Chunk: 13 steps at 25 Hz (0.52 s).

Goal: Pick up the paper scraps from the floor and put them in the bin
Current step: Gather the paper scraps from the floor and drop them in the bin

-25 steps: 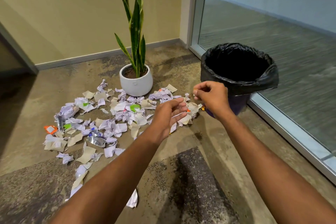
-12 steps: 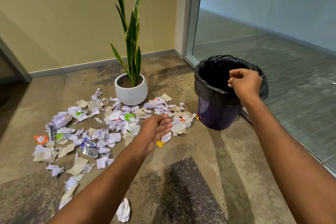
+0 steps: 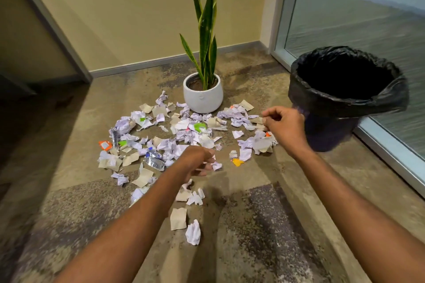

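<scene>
Hangs the left hand (image 3: 198, 160) low over paper scraps (image 3: 182, 124) strewn on the floor (image 3: 264, 225) before a potted plant (image 3: 203, 99); fingers bent, blurred, cannot tell if grasping any. Holds the right hand (image 3: 285, 126) clenched, nothing visible in it, above scraps just left of the black-lined bin (image 3: 345, 108).

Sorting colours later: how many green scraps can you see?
3 green scraps: one near the plant pot, one further left, one beside the orange scrap. More may lie buried.
</scene>
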### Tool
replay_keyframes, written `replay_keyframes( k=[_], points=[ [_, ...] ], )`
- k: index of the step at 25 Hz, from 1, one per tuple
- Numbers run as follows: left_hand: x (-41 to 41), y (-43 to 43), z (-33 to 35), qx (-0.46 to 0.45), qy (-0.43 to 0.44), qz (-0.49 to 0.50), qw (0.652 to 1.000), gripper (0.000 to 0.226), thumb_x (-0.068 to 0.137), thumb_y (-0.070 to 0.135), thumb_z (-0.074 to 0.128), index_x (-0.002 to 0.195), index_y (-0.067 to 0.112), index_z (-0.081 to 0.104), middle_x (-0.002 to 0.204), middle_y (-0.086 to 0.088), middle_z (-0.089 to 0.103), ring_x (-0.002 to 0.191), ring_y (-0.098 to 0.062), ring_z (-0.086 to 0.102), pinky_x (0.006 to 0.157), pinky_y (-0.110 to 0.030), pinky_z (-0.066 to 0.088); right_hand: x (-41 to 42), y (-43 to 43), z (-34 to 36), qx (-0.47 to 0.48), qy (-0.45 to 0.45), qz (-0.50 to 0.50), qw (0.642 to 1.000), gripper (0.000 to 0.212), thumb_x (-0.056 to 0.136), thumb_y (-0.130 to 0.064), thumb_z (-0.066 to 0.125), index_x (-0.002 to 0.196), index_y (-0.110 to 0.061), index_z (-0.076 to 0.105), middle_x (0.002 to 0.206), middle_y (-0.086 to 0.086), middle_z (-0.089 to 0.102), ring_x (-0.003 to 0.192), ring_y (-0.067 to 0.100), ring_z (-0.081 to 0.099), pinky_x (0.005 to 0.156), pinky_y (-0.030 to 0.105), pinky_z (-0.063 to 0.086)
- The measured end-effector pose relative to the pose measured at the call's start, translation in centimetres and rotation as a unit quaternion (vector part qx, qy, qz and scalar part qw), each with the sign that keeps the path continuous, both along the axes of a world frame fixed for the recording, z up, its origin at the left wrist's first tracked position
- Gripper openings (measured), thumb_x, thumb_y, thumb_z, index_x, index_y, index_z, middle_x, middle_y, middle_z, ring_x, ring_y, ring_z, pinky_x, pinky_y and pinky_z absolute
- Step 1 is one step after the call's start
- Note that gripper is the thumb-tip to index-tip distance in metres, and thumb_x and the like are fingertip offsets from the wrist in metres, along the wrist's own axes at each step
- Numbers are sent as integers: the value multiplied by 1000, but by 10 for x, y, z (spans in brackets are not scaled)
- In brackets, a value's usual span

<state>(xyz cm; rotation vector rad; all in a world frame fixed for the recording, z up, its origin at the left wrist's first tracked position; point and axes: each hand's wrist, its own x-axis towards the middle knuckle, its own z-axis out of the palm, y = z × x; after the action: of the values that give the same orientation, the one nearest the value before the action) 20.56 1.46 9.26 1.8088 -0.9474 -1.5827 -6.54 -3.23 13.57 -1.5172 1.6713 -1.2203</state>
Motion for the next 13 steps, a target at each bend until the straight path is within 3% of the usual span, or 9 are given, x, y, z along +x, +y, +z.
replay_keyframes(
  k=[3, 5, 8, 10, 13],
  points=[
    [45, 18, -21, -20, -114, 23, 993, 21, 95, 10, 67, 115, 10, 71, 107, -15, 77, 86, -27, 70, 75, -37, 56, 51, 22, -39, 69, -7, 95, 993, 19, 90, -4, 76, 90, -22, 81, 81, -6, 78, 72, 7, 76, 76, 38, 67],
    [70, 34, -35, -31, -213, 41, 976, 19, 93, 13, 68, 113, 13, 70, 111, -14, 74, 95, -28, 70, 84, -41, 60, 81, 38, -68, 112, 5, 138, 984, 23, 89, -3, 76, 85, -26, 77, 78, -7, 77, 67, -2, 71, 72, 33, 65],
    [105, 55, -52, 4, -388, 24, 921, 30, 91, 19, 71, 120, 14, 69, 117, -12, 71, 106, -29, 68, 91, -45, 61, 117, 63, -106, 172, 62, 200, 963, 16, 88, -6, 74, 95, -19, 79, 84, -2, 76, 77, 9, 71, 73, 29, 63],
    [125, 70, -57, 58, -457, 7, 888, 42, 91, 26, 72, 128, 11, 64, 119, -11, 66, 107, -28, 65, 85, -40, 61, 134, 77, -125, 199, 118, 261, 937, 22, 88, -11, 72, 109, -16, 77, 99, 2, 76, 89, 15, 72, 81, 37, 63],
    [144, 90, -71, 147, -463, -40, 873, 57, 91, 36, 67, 139, 7, 57, 136, -16, 61, 118, -32, 63, 80, -36, 54, 151, 97, -142, 227, 235, 342, 881, 39, 91, -19, 70, 129, -19, 63, 134, 5, 63, 118, 23, 62, 96, 40, 56]
  ],
)
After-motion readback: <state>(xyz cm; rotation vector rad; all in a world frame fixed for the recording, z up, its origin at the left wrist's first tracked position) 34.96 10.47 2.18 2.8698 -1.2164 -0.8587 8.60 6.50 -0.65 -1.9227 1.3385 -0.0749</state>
